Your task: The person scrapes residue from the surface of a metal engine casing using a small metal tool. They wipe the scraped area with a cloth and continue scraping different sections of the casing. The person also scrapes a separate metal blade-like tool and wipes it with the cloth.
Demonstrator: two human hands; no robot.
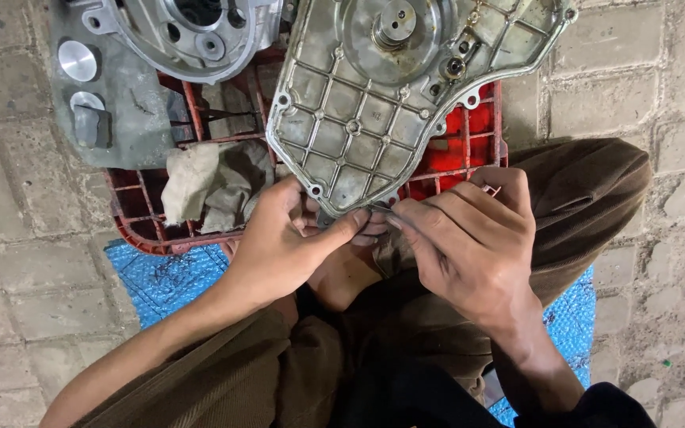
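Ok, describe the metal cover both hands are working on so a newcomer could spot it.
On the red plastic crate, find the silver engine cover whose near tip the left hand and right hand pinch. Unlike the round-holed casing beside it, its face carries a grid of ribs.

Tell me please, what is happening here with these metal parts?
A person sitting on a blue mat works on a ribbed metal engine cover resting on a red plastic crate. The left hand and right hand meet at the cover's lower edge, fingertips pinching something small there; what it is cannot be told. A dirty rag lies in the crate, and another metal casing sits beside the cover.
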